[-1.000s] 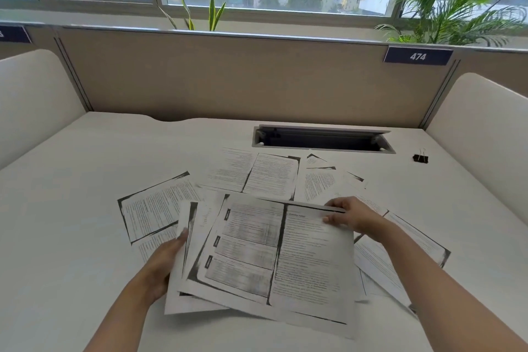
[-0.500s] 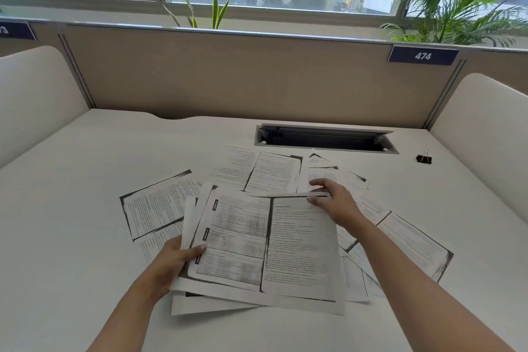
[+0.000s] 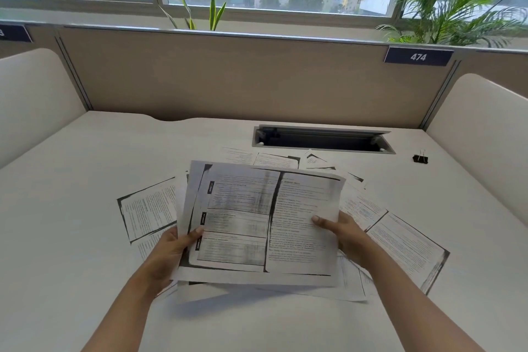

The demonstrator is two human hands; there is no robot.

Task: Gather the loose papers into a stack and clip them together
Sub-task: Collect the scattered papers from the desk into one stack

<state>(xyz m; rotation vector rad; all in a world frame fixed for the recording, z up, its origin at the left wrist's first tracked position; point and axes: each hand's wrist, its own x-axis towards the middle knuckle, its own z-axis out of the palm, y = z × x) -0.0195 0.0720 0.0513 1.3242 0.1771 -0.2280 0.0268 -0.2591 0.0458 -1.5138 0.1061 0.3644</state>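
Lifted since half a second ago, the sheaf of papers point(image 3: 265, 220) hangs above the desk point(image 3: 85, 180), tilted toward my camera, where before it lay flat. The right hand point(image 3: 343, 234) has slid from its far edge to its right edge. I see the left hand point(image 3: 168, 254) pinching the left edge, thumb on the printed face and fingers behind; the right hand pinches likewise.

The sheaf is on the near side of the cable slot point(image 3: 323, 140), a recessed metal trough whose inside is dark: I cannot tell what it holds. The top sheet is a black-and-white photocopy of two facing pages, with boxed tables on the left, dense text on the right and heavy black copier borders. Other sheets fan out unevenly behind it at the left.

More loose sheets point(image 3: 405, 246) lie flat on the near side of the slot, around the sheaf. A black binder clip point(image 3: 420, 158) lies just right of the slot, well apart from the papers.
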